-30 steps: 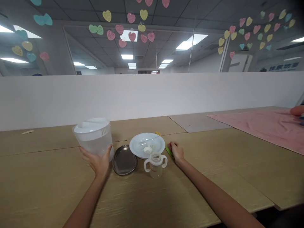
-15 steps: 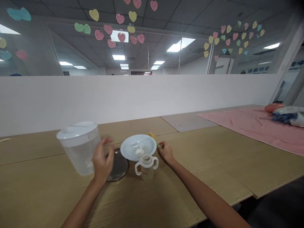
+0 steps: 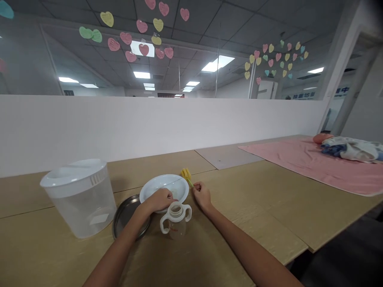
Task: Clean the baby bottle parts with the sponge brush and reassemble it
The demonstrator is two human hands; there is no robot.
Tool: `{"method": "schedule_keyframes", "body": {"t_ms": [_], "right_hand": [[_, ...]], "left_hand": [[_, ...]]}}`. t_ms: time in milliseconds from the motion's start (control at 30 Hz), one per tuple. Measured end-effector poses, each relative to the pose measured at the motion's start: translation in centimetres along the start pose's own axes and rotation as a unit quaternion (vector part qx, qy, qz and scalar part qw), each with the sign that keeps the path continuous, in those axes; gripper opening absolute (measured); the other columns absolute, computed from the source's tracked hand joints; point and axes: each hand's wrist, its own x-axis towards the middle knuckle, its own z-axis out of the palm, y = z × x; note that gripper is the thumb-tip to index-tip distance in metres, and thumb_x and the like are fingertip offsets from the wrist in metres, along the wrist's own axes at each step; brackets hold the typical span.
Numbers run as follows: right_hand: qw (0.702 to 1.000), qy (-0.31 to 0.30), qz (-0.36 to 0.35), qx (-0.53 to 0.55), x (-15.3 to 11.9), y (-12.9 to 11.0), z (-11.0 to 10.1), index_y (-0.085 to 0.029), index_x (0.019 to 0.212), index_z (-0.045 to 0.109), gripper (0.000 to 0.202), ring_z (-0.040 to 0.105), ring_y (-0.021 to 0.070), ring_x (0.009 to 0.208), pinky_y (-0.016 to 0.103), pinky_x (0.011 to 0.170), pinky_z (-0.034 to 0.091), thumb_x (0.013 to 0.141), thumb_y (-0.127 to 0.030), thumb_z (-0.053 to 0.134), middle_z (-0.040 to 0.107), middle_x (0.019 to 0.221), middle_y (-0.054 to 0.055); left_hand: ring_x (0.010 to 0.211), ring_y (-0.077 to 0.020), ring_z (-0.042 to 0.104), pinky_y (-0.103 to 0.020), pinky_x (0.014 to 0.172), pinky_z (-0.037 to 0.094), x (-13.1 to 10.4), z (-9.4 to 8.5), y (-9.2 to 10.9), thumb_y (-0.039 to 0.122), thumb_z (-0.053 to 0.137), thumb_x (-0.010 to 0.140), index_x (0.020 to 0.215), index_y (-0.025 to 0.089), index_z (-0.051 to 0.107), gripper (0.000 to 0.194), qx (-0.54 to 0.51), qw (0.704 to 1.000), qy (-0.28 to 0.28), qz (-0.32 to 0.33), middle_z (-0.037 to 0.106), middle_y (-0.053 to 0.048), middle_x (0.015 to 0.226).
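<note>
My left hand [image 3: 161, 199] reaches into the white bowl [image 3: 145, 190], its fingers curled down; what they hold, if anything, is hidden. My right hand [image 3: 202, 195] pinches the thin green handle of a yellow sponge brush [image 3: 186, 174], whose head rests beside the bowl's right rim. Just in front of the bowl stands an uncapped clear bottle [image 3: 177, 227] with a white collar and two white side handles. A round metal tray [image 3: 125, 213] lies left of the bowl, partly under my left forearm.
A big translucent bucket with a white lid [image 3: 80, 199] stands on the left of the wooden table [image 3: 239, 207]. At the right, a pink cloth [image 3: 302, 163] carries a crumpled white and blue fabric [image 3: 350, 150]. A white wall [image 3: 149, 127] runs behind.
My left hand has moved right, from above the metal tray into the bowl. The yellow brush head shows more fully beside the bowl. The view has shifted to the right.
</note>
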Motion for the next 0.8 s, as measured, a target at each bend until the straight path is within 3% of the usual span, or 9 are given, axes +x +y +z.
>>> {"method": "schedule_keyframes", "body": {"t_ms": [100, 200, 333, 467, 567, 667, 800], "right_hand": [[1.0, 0.015, 0.007, 0.018, 0.0, 0.0, 0.0, -0.016, 0.081, 0.059, 0.017, 0.056, 0.0144, 0.062, 0.022, 0.058, 0.04, 0.068, -0.02, 0.049, 0.062, 0.068, 0.001], [0.999, 0.032, 0.017, 0.035, -0.1, 0.0, 0.0, -0.016, 0.081, 0.058, 0.017, 0.057, 0.015, 0.065, 0.023, 0.06, 0.041, 0.069, -0.023, 0.048, 0.062, 0.071, 0.002], [0.996, 0.055, 0.025, 0.059, -0.2, -0.2, -0.2, -0.016, 0.083, 0.056, 0.018, 0.058, 0.0158, 0.066, 0.025, 0.062, 0.043, 0.071, -0.027, 0.047, 0.062, 0.072, 0.004], [0.991, 0.1, 0.011, 0.094, -0.5, -1.3, -0.9, -0.015, 0.093, 0.052, 0.025, 0.057, 0.0148, 0.069, 0.024, 0.064, 0.044, 0.077, -0.031, 0.043, 0.06, 0.08, 0.005], [0.976, 0.139, -0.044, 0.159, -0.9, -2.8, -1.8, -0.016, 0.099, 0.048, 0.027, 0.05, 0.0108, 0.059, 0.021, 0.056, 0.042, 0.08, -0.034, 0.043, 0.056, 0.079, 0.002], [0.963, 0.137, -0.128, 0.191, -1.6, -4.3, -2.7, -0.017, 0.1, 0.048, 0.026, 0.04, 0.0077, 0.05, 0.02, 0.048, 0.036, 0.081, -0.035, 0.047, 0.052, 0.076, 0.0], [0.95, 0.113, -0.247, 0.153, -2.7, -5.4, -3.2, -0.017, 0.101, 0.053, 0.024, 0.049, 0.0105, 0.06, 0.022, 0.056, 0.042, 0.082, -0.03, 0.049, 0.055, 0.077, 0.002]], "left_hand": [[0.061, -0.015, 0.048, -0.024, 0.055, 0.033, -0.3, -0.9, 0.4, 0.047, 0.054, 0.067, 0.06, 0.016, 0.056, 0.031, -0.036, 0.999, 0.025, -0.017, 0.054, 0.0, 0.061], [0.054, -0.0124, 0.045, -0.023, 0.051, 0.032, -0.8, -1.5, 0.7, 0.049, 0.061, 0.062, 0.066, 0.017, 0.053, 0.033, -0.177, 0.982, 0.048, -0.04, 0.048, 0.004, 0.056], [0.055, -0.0105, 0.049, -0.022, 0.053, 0.037, -1.2, -1.6, 0.9, 0.036, 0.075, 0.05, 0.078, 0.017, 0.053, 0.041, -0.337, 0.938, 0.076, -0.027, 0.048, 0.006, 0.06], [0.069, -0.0109, 0.057, -0.025, 0.066, 0.046, -1.2, -1.8, 1.3, 0.019, 0.077, 0.042, 0.089, 0.018, 0.048, 0.055, -0.458, 0.872, 0.175, -0.011, 0.057, 0.002, 0.079], [0.073, -0.0108, 0.058, -0.026, 0.07, 0.047, -1.2, -2.3, 1.8, 0.017, 0.075, 0.044, 0.104, 0.018, 0.046, 0.067, -0.504, 0.831, 0.234, 0.01, 0.058, 0.002, 0.082], [0.076, -0.0128, 0.06, -0.027, 0.072, 0.047, -1.4, -2.9, 2.3, 0.022, 0.075, 0.052, 0.118, 0.017, 0.043, 0.074, -0.503, 0.82, 0.273, 0.004, 0.063, 0.0, 0.081], [0.081, -0.0138, 0.063, -0.027, 0.076, 0.047, -1.6, -3.5, 2.7, 0.027, 0.073, 0.062, 0.122, 0.017, 0.043, 0.068, -0.527, 0.796, 0.299, 0.003, 0.068, -0.005, 0.092]]}}
